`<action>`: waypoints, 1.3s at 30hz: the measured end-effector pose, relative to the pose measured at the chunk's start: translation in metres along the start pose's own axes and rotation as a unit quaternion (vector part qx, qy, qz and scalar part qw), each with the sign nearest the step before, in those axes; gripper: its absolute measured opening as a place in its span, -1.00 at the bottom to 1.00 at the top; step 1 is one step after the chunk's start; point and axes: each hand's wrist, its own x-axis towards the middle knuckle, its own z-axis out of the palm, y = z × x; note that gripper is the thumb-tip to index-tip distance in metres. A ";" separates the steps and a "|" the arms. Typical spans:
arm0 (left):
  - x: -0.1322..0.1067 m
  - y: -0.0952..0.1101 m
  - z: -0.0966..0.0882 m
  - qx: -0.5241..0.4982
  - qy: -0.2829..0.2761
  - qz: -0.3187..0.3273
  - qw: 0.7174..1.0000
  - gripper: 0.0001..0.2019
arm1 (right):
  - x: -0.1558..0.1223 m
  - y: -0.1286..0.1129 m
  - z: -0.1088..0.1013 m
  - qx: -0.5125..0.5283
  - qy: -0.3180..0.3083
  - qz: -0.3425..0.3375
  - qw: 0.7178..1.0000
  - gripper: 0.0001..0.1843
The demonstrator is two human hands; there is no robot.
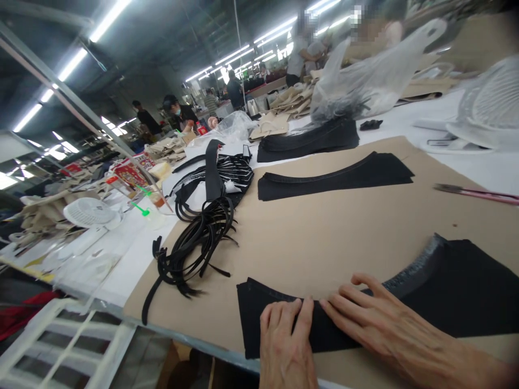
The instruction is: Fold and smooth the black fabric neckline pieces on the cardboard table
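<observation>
A black curved fabric piece [458, 292] lies in front of me, a shiny dark strip [413, 270] along the right part of its curved edge. Near its left end, my left hand [286, 335] has bent fingers pressed close together on that edge, thumb tip beside them. My right hand [377, 319] rests just to the right, thumb and fingertips touching the same edge. Its other fingers are spread over the fabric. Whether either thumb goes under the edge is hidden.
Similar black pieces [332, 175] lie beyond on the brown board [292, 237]. To the left are a tangle of black strips [194, 248] and a green-tipped bottle [152, 213]. Pink-handled scissors or tweezers [478, 193] lie right. A white fan [488, 102] stands behind; people work in the background.
</observation>
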 end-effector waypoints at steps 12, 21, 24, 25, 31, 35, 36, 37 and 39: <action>0.001 -0.036 -0.035 -0.003 0.038 -0.076 0.996 -0.65 | -0.008 0.000 0.016 -0.037 -0.005 0.000 0.999 -0.44; 0.011 -0.074 -0.047 0.109 -0.025 0.001 0.994 -0.59 | -0.017 0.003 0.021 -0.020 -0.035 0.005 0.999 -0.38; 0.009 -0.072 -0.048 0.145 -0.037 0.030 0.988 -0.57 | -0.016 0.002 0.021 -0.028 -0.039 0.001 0.999 -0.39; 0.008 -0.072 -0.049 0.151 -0.039 0.038 0.987 -0.57 | -0.015 0.002 0.020 -0.031 -0.038 0.000 0.999 -0.40; -0.003 -0.083 -0.053 0.139 0.002 0.037 0.990 -0.59 | -0.005 0.001 0.007 -0.018 0.001 -0.005 1.000 -0.40; -0.008 -0.071 -0.048 0.137 0.023 0.018 0.990 -0.60 | 0.002 0.001 0.000 0.046 -0.048 0.032 0.997 -0.49; -0.009 -0.067 -0.046 0.151 0.005 0.060 0.987 -0.58 | 0.003 0.002 -0.002 0.063 -0.065 0.051 0.995 -0.52; -0.009 -0.062 -0.043 0.169 -0.016 0.116 0.979 -0.57 | 0.005 0.003 -0.004 0.078 -0.080 0.074 0.991 -0.55; -0.008 -0.057 -0.040 0.207 -0.055 0.218 0.952 -0.53 | 0.008 0.007 -0.011 0.098 -0.104 0.125 0.982 -0.60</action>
